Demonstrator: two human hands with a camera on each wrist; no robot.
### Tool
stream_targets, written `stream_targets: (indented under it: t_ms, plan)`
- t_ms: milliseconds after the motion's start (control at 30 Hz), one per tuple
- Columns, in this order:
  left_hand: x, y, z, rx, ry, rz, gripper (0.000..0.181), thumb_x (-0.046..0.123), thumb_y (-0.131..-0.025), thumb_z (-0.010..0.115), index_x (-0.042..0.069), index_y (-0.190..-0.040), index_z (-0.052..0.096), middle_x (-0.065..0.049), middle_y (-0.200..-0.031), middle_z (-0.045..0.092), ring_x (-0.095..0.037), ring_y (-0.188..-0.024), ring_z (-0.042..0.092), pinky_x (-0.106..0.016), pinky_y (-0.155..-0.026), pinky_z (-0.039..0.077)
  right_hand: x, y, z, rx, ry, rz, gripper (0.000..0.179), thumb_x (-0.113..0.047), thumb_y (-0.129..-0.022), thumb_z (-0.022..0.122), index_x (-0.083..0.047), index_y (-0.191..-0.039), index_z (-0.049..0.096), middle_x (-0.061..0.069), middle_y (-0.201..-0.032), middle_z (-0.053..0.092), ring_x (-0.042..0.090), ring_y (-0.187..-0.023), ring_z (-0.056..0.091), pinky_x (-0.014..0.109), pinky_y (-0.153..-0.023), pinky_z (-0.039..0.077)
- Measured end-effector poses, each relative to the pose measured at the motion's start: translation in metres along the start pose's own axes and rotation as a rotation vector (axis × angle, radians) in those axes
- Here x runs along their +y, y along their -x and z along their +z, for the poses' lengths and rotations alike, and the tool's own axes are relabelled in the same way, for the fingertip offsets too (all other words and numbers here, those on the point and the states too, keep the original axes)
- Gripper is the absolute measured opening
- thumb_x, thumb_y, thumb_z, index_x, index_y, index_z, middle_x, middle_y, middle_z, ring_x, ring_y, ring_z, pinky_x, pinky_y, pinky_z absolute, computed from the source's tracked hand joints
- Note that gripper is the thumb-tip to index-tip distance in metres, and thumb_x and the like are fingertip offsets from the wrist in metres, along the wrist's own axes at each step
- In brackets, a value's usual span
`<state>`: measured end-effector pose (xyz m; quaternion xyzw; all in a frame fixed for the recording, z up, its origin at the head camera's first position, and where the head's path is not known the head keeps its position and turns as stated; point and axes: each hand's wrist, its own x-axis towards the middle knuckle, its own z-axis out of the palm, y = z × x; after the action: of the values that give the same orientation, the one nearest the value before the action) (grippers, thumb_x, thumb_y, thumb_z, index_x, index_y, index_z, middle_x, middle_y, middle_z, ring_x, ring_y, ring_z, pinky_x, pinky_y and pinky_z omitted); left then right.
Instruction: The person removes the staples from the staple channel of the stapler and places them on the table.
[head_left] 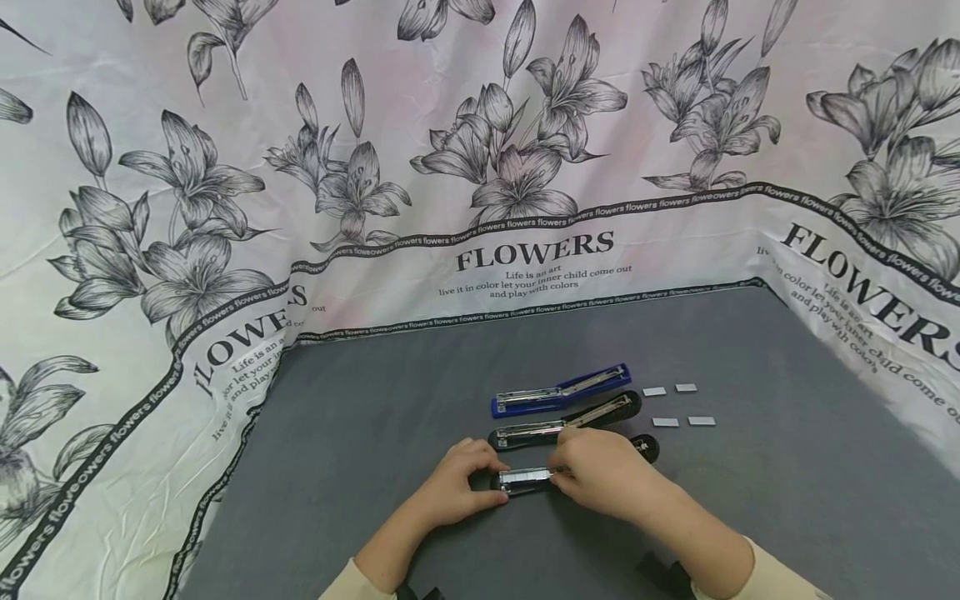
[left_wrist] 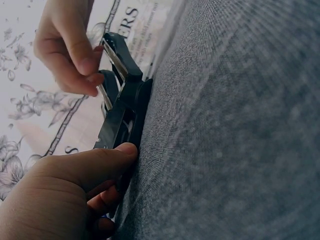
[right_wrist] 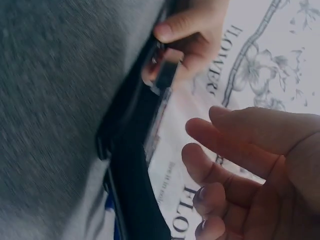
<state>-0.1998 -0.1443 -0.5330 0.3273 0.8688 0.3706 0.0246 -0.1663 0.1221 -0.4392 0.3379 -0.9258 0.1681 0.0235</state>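
Note:
A black stapler (head_left: 525, 478) lies opened out flat nearest me, with a silvery strip along its channel. My left hand (head_left: 459, 487) grips its front end between thumb and fingers; in the left wrist view the thumb presses the black side (left_wrist: 120, 125). Over the middle of that stapler is my right hand (head_left: 603, 473), fingers loosely bent close to the metal channel. In the right wrist view the right hand's thumb and fingers (right_wrist: 235, 155) show nothing between them. The right hand hides part of the stapler in the head view.
Behind lie a second opened black stapler (head_left: 525, 433) and an opened blue stapler (head_left: 558, 392). Several small pale strips, among them one strip (head_left: 655, 392), lie to their right on the grey cloth (head_left: 360, 417). A flower-printed sheet (head_left: 375, 275) rises around the surface.

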Motion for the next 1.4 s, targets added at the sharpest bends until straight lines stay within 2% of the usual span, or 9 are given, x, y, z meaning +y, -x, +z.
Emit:
stream_targets:
  t_ms: [233,600,767,933,1033,1133,1233,1333,1400]
  plan:
    - [0.0,-0.001,0.0,0.009,0.0,0.005,0.029,0.021,-0.078,0.091,0.024,-0.104,0.078,0.019,-0.101,0.064,-0.005,-0.089,0.049,-0.028,-0.083,0.042,-0.001,-0.002,0.018,-0.014,0.097,0.057,0.017,-0.017,-0.082,0.084,-0.018,-0.069,0.073,-0.006,-0.074,0.053,0.006,-0.058,0.045,0.03,-0.051,0.041]
    - [-0.001,0.0,0.001,0.004,-0.001,0.002,0.028,0.022,-0.079,0.09,0.025,-0.104,0.077,0.019,-0.102,0.064,-0.005,-0.089,0.05,-0.03,-0.084,0.043,-0.004,-0.004,0.03,0.079,0.1,0.089,0.014,-0.013,-0.081,0.085,-0.017,-0.071,0.076,-0.006,-0.072,0.053,0.009,-0.059,0.051,0.031,-0.053,0.046]
    - [-0.002,0.0,0.001,0.003,0.0,0.003,0.028,0.023,-0.08,0.09,0.026,-0.104,0.077,0.02,-0.102,0.064,-0.004,-0.09,0.05,-0.03,-0.085,0.043,-0.006,-0.006,0.031,0.071,0.032,0.171,0.012,-0.013,-0.081,0.086,-0.017,-0.073,0.077,-0.007,-0.075,0.058,0.01,-0.064,0.057,0.032,-0.058,0.05]
    - [-0.002,0.0,0.001,0.002,0.0,0.005,0.027,0.024,-0.08,0.089,0.026,-0.104,0.077,0.02,-0.102,0.063,-0.005,-0.09,0.049,-0.029,-0.084,0.043,-0.008,-0.01,0.031,0.09,-0.068,0.266,0.014,-0.019,-0.085,0.085,-0.02,-0.075,0.075,-0.01,-0.074,0.058,0.006,-0.064,0.053,0.03,-0.06,0.048]
    - [-0.002,0.0,0.0,-0.004,-0.002,-0.003,0.027,0.024,-0.08,0.089,0.026,-0.104,0.077,0.02,-0.102,0.063,-0.005,-0.09,0.049,-0.029,-0.083,0.042,-0.005,-0.014,0.032,0.109,-0.126,0.245,0.015,-0.021,-0.087,0.083,-0.021,-0.076,0.073,-0.014,-0.073,0.058,0.002,-0.064,0.051,0.028,-0.06,0.047]
    - [-0.002,-0.001,0.0,-0.007,-0.001,-0.01,0.027,0.024,-0.08,0.089,0.026,-0.104,0.077,0.02,-0.101,0.063,-0.006,-0.089,0.049,-0.029,-0.083,0.042,-0.002,-0.016,0.033,0.107,-0.203,0.225,0.013,-0.018,-0.087,0.083,-0.02,-0.081,0.071,-0.014,-0.076,0.063,0.002,-0.066,0.055,0.028,-0.063,0.049]
    - [-0.002,-0.001,0.0,-0.01,-0.002,-0.012,0.027,0.025,-0.081,0.089,0.026,-0.104,0.077,0.02,-0.101,0.063,-0.006,-0.089,0.049,-0.029,-0.083,0.042,0.0,-0.016,0.034,0.089,-0.278,0.21,0.006,-0.015,-0.088,0.081,-0.014,-0.091,0.076,-0.009,-0.082,0.07,0.006,-0.072,0.064,0.029,-0.066,0.052]
    - [-0.002,0.0,0.0,-0.012,-0.005,-0.011,0.027,0.025,-0.081,0.089,0.026,-0.105,0.077,0.02,-0.102,0.063,-0.006,-0.09,0.049,-0.029,-0.083,0.042,0.002,-0.016,0.034,0.06,-0.318,0.179,0.012,-0.013,-0.09,0.079,-0.007,-0.101,0.08,-0.002,-0.089,0.076,0.012,-0.081,0.07,0.03,-0.07,0.055]
    - [-0.002,0.0,0.0,-0.013,-0.006,-0.005,0.027,0.025,-0.081,0.089,0.026,-0.105,0.077,0.02,-0.102,0.063,-0.007,-0.089,0.05,-0.028,-0.082,0.042,0.003,-0.016,0.034,0.049,-0.321,0.156,0.014,-0.013,-0.091,0.078,-0.006,-0.102,0.081,0.0,-0.092,0.077,0.014,-0.083,0.072,0.03,-0.071,0.056]
